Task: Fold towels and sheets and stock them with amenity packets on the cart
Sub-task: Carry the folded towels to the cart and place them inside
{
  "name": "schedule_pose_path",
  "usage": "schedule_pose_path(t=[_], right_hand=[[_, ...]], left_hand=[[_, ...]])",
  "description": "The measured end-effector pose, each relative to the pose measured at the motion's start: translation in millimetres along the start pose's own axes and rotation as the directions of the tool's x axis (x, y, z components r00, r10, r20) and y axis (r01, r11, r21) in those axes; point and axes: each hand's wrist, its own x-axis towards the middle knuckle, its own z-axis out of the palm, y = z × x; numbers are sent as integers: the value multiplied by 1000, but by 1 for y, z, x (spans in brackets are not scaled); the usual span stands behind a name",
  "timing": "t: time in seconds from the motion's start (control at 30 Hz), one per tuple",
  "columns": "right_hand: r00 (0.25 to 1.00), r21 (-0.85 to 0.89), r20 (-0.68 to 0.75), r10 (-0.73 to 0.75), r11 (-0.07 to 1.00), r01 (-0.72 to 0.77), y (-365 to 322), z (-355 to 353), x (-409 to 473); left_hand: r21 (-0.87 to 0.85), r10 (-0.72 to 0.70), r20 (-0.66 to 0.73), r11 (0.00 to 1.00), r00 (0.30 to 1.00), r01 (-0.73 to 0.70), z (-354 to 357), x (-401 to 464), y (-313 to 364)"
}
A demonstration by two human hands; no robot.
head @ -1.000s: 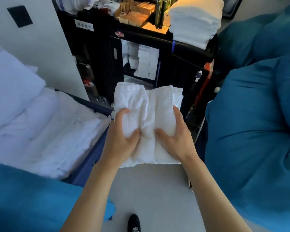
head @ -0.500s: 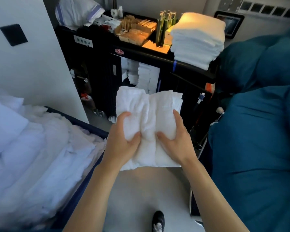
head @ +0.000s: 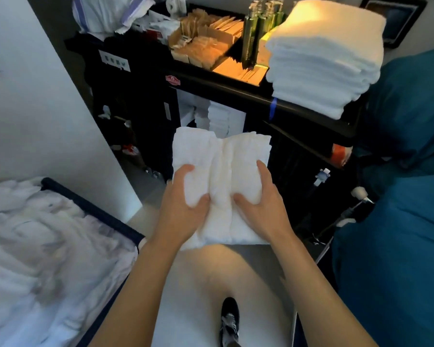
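White terry, folded into a thick wad: the towel (head: 221, 181) is held in mid-air in front of the black cart (head: 238, 96), its long axis running away from the person toward the cart shelves. The left hand (head: 183, 209) and right hand (head: 263, 206) each grasp its near end, thumbs pressed on top, fingers curled underneath. A stack of folded towels (head: 323, 58) sits on the cart top beside amenity packets (head: 206, 46).

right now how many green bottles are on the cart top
3 visible, upright in a tight row between the packets and the towel stack: left, middle, right. More may be hidden behind the stack.
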Motion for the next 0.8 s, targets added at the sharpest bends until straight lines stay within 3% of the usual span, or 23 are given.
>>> schedule_pose_path(t=[0.47, 0.8], right_hand=[[993, 96, 96, 66, 992, -76, 39, 30, 142], [992, 146, 98, 84, 984, -98, 38, 105, 204]], left_hand=[[107, -124, -7, 986, 992, 124, 38, 116, 0], [159, -169, 63, 975, 984, 158, 20, 200, -58]])
